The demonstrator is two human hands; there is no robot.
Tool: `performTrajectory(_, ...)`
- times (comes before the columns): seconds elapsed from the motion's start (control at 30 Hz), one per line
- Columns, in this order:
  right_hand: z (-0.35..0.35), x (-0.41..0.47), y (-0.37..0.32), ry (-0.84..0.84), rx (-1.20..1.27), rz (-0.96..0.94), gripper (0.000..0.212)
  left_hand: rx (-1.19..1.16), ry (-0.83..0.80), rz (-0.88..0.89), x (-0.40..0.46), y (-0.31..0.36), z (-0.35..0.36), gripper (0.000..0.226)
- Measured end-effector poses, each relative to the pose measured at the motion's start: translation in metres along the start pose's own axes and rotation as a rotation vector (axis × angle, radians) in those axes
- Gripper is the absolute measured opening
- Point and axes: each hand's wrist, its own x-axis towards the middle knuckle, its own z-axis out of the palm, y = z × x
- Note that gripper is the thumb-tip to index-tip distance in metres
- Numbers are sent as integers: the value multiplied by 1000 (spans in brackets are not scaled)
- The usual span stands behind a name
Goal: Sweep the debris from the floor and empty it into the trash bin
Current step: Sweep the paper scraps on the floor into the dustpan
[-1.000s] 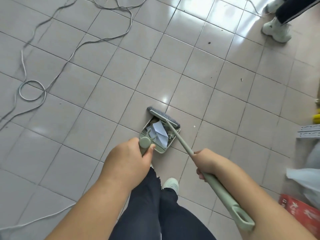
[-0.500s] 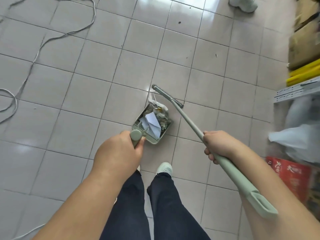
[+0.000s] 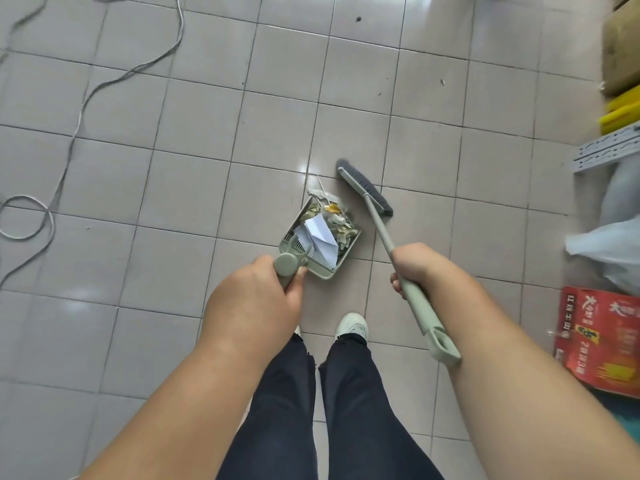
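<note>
A pale green dustpan (image 3: 329, 271) sits low over the tiled floor, filled with debris (image 3: 325, 225): folded white paper, torn scraps and yellowish bits. Some scraps stick out past its front lip. My left hand (image 3: 258, 292) grips the dustpan's upright handle from above. My right hand (image 3: 414, 263) grips the green shaft of a broom (image 3: 379, 225). Its grey bristle head (image 3: 363, 186) is just right of the dustpan's mouth, apart from the debris. No trash bin is clearly visible.
A grey cable (image 3: 79, 112) loops across the floor at the left. At the right edge are a red carton (image 3: 599, 336), a white plastic bag (image 3: 609, 251), a grey metal rail (image 3: 606, 150), yellow items (image 3: 620, 110) and a cardboard box (image 3: 621, 46). My legs and a white shoe (image 3: 351, 327) are below.
The broom head has lifted off the dustpan's mouth and swung out to the right. The view has turned right, bringing the carton and bag into sight. Both hands keep their grips.
</note>
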Motion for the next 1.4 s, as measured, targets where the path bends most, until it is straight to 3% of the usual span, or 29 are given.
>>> performTrajectory(0.47, 26, -36, 25, -155, -144, 51, 30, -28, -1, -5, 1, 5, -2, 38)
performTrajectory(0.57, 24, -42, 26, -149, -169, 13, 16, -70, 4, 10, 0, 7, -1, 39)
performTrajectory(0.73, 25, -45, 21, -163, -148, 50, 35, -122, -4, 42, 1, 27, -1, 37)
performTrajectory(0.93, 11, -54, 11, -155, -169, 44, 21, -111, -25, 55, 3, 45, -3, 38)
performTrajectory(1.2, -2, -62, 31, -158, -205, 36, 35, -77, -44, 107, -10, 62, 5, 41)
performTrajectory(1.4, -5, -66, 51, -157, -91, 74, 29, -37, -74, 166, -20, 72, 11, 40)
